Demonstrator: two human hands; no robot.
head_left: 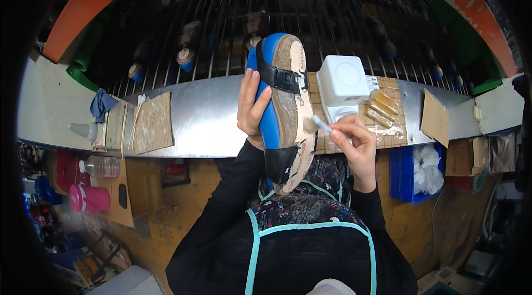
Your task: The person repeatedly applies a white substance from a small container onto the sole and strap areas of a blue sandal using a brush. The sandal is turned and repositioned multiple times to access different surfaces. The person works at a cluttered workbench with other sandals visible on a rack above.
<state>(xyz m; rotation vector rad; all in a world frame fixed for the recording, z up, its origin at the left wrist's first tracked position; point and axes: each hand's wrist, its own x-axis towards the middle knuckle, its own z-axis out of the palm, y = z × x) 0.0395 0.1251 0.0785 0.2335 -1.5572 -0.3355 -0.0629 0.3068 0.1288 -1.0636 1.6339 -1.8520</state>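
My left hand [253,108] grips a sandal [287,115] on a blue last from its left side, holding it upright with the underside turned partly to the right. Black straps wrap over the brown footbed, and their ends fold onto the pale bottom, where they look ragged. Closed in a pinch, my right hand [356,142] holds a small brush [322,124] with a pale handle. The brush tip is at the right edge of the sandal's bottom; whether it touches is hard to tell. Just behind the brush stands a white square container [342,80].
Yellowish blocks [382,109] lie on a gridded board [396,133] on the metal bench [208,111]. Cardboard pieces [153,123] sit left and right. Beyond, a rack of metal bars [221,29] carries several more shoes on lasts. A blue crate [400,176] with plastic bags is below right.
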